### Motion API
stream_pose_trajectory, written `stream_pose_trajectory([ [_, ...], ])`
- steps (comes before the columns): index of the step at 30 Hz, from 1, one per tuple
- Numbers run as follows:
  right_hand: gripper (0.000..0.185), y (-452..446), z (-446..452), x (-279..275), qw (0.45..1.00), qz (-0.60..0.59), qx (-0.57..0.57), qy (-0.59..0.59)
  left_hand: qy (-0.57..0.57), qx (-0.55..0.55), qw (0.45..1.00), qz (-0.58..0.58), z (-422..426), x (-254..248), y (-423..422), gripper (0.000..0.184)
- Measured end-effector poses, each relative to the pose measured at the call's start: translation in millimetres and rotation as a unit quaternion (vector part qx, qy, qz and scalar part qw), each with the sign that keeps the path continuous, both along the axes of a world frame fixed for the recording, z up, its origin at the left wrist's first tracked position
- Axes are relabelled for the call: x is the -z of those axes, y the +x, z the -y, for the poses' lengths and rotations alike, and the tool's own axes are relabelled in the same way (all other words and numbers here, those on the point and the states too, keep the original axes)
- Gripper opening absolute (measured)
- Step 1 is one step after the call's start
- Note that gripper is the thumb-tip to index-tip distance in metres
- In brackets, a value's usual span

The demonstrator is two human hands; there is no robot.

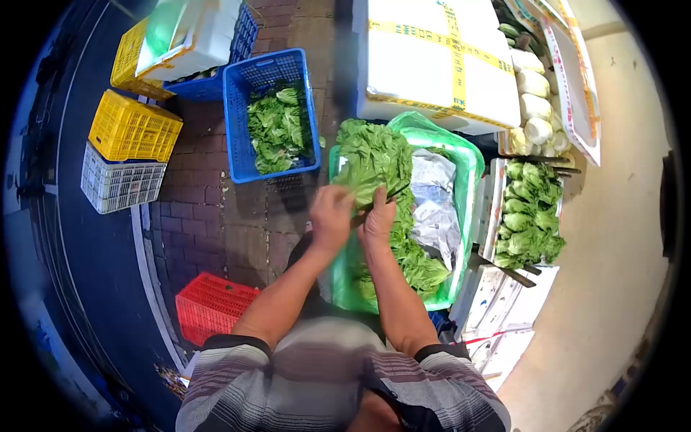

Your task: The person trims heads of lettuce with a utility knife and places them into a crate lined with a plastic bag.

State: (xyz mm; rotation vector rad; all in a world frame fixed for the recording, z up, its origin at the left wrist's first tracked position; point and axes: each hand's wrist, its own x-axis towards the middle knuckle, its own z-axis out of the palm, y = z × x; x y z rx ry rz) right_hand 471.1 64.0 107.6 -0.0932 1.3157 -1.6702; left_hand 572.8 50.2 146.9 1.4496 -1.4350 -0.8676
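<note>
A head of green leafy lettuce (373, 155) is held up in front of me, its leaves pointing away. My right hand (378, 217) is closed around its base, thumb along the near side. My left hand (332, 216) has its fingers curled in on the lettuce's left edge, slightly blurred. A small dark edge shows by my right fingertips; I cannot tell what it is. Below both hands stands a box lined with green plastic (469, 162), with more lettuce (425, 270) and a crumpled grey-white plastic sheet (435, 201) inside.
Loose leaves (277, 129) lie in a blue crate (235, 129) ahead left. Yellow (133, 129), white (122, 180) and red (212, 306) crates stand at left. A taped foam box (417, 57) is ahead; pale cabbages (534, 108) and lined-up lettuces (531, 216) sit at right.
</note>
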Motion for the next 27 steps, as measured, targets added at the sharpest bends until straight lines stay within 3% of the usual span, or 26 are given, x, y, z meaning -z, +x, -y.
stream_pose_trajectory([
  [6,0.030,-11,4,-12,0.999,0.035,0.020,-0.011,-0.023,0.019,0.999,0.011,4,-8,-14,0.013],
  [9,0.024,-18,3,-18,0.998,0.027,0.027,0.047,-0.007,0.025,0.999,0.019,6,-6,-20,0.012],
  [12,0.027,-27,4,-13,0.998,0.005,0.010,0.059,0.023,0.031,0.999,0.024,8,-3,-26,0.012],
  [17,0.050,-47,7,0,0.986,-0.024,-0.017,0.164,0.100,0.068,0.992,-0.020,16,14,-33,0.021],
  [23,0.056,-64,5,8,0.968,0.034,-0.079,0.236,0.124,0.084,0.989,-0.005,17,54,-31,0.022],
  [27,0.054,-70,4,24,0.968,0.041,-0.103,0.224,0.131,0.087,0.988,-0.008,16,48,-29,0.022],
])
